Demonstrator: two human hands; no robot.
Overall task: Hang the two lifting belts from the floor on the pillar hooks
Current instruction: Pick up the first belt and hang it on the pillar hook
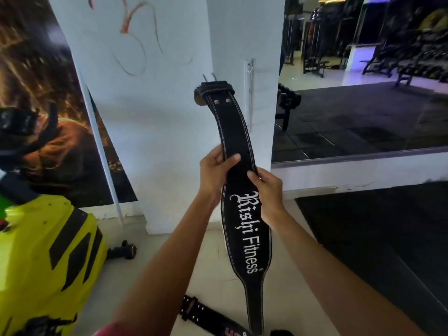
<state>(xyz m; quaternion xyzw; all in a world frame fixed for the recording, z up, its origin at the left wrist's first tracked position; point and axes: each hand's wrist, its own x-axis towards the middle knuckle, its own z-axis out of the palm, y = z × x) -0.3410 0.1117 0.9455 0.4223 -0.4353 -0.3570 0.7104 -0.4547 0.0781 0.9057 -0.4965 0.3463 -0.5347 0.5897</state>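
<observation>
Belt (242, 190) buckle end hiding hooks (209, 78)

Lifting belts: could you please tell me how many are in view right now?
2. A black leather belt with white lettering is held upright in both hands, its top at the white pillar's hooks. A second black studded belt lies on the floor, partly hidden.

The white pillar (242, 32) is bright in soft, even light. The far gym room on the right is dim, with a blue glow. The wide lens bends lines near the edges. The left wall poster (36, 93) looks blurry.
</observation>
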